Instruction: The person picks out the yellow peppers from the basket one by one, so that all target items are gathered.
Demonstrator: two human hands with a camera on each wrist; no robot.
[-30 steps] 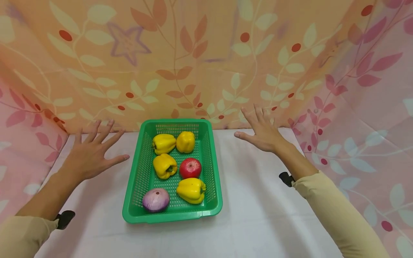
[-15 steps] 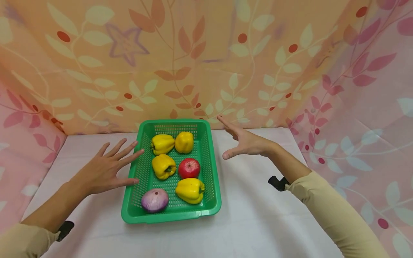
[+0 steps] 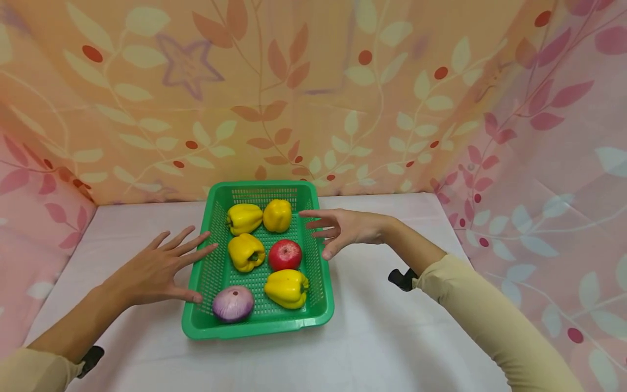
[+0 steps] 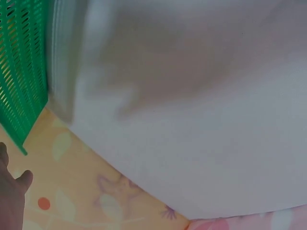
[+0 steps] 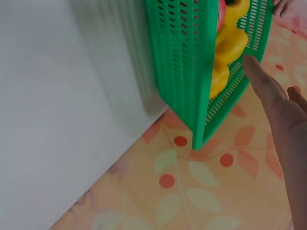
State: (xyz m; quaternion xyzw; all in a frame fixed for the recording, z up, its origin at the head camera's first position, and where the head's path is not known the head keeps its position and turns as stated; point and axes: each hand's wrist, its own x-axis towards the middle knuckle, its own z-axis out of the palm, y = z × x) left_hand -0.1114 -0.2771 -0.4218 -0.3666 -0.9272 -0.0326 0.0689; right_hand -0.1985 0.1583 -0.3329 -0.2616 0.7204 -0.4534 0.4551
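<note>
A green plastic basket [image 3: 254,328] stands on the white-covered table. In it lie several yellow bell peppers [image 3: 287,289], a red pomegranate [image 3: 285,255] and a round purple-and-white vegetable like an onion [image 3: 233,304]. My left hand [image 3: 157,269] is spread palm down, its fingertips overlapping the basket's left rim in the head view. Over the right rim hovers my right hand [image 3: 350,228], fingers extended inward and thumb apart below them. Neither hand holds anything. The right wrist view has the right hand [image 5: 288,120] beside the basket's tall side wall [image 5: 182,62].
White cloth [image 3: 392,337] covers the table around the basket. An orange curtain [image 3: 294,109] with leaf prints hangs behind the table, and pink curtains [image 3: 548,163] close both sides. A black wrist mount [image 3: 403,279] sits under the right forearm.
Both hands have come inward and lower toward the basket: the left to the left rim, the right further, from well right of the basket to over its right rim.
</note>
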